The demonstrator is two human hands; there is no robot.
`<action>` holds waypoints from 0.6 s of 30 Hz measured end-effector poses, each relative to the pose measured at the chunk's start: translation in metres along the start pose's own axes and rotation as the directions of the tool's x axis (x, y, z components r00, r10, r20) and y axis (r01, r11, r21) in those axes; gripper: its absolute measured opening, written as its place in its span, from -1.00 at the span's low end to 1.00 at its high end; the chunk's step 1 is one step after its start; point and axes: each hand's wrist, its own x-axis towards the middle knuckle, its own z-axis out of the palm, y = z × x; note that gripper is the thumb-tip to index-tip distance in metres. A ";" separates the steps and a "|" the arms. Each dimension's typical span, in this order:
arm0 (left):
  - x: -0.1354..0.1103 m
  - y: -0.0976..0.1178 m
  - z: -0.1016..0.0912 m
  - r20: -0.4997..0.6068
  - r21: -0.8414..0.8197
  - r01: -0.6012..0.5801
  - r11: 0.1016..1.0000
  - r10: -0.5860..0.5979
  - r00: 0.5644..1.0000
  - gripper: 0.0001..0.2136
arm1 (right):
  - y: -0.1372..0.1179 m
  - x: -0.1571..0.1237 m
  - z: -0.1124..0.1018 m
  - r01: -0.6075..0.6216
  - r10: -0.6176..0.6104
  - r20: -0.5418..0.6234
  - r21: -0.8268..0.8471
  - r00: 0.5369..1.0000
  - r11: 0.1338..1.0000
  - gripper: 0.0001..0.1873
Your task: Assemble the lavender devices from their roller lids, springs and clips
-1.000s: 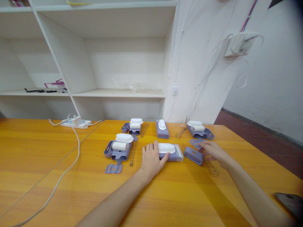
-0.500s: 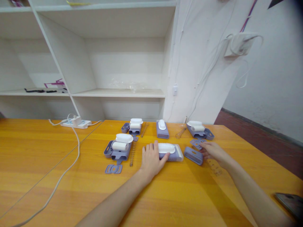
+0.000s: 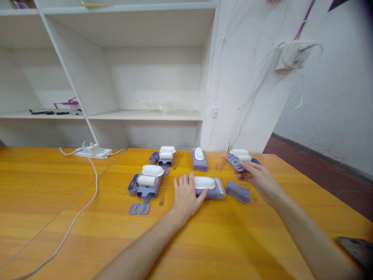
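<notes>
My left hand (image 3: 186, 198) grips the left end of a purple case with a white bristle brush on top (image 3: 212, 188), which lies on the table; its thumb is along the front and its fingers are behind. My right hand (image 3: 258, 179) pinches a flat purple plate with cut-out slots (image 3: 234, 162), raised above the table. Below it lies a hollow purple end cap (image 3: 238, 191), with a coil spring (image 3: 253, 197) beside it. Behind the plate, partly hidden, is a set of parts with a white brush (image 3: 240, 152).
On the wooden table (image 3: 87, 241) stand two more part sets (image 3: 148, 181) with rollers, springs and a slotted plate (image 3: 140, 209). A purple case (image 3: 199, 159) stands at the back. A power strip (image 3: 93, 151) and its cord lie left; a phone (image 3: 357, 251) lies at the right edge.
My right hand has lifted the slotted plate off the table, moving it up and slightly left. My left hand stays on the case.
</notes>
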 end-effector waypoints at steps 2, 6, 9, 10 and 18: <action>0.000 0.000 -0.001 -0.034 -0.024 -0.053 0.998 0.052 0.998 -0.39 | -0.003 -0.009 0.015 -0.045 0.034 0.091 0.121 0.995 0.992 -0.76; -0.001 0.001 -0.002 -0.110 -0.084 -0.248 0.965 0.238 0.965 -0.40 | 0.002 -0.021 0.040 -0.217 0.129 0.263 0.341 0.956 0.915 -0.84; -0.004 0.000 -0.001 -0.167 -0.088 -0.379 0.921 0.361 0.917 -0.51 | 0.012 -0.026 0.054 -0.349 0.197 0.363 0.422 0.911 0.837 -0.83; -0.005 0.000 -0.001 -0.177 -0.077 -0.414 0.907 0.396 0.901 -0.57 | 0.016 -0.027 0.058 -0.378 0.214 0.381 0.432 0.899 0.819 -0.83; -0.008 -0.007 0.004 -0.282 -0.049 -0.480 0.876 0.449 0.848 -0.76 | 0.032 -0.035 0.073 -0.353 0.246 0.315 0.351 0.917 0.868 -0.82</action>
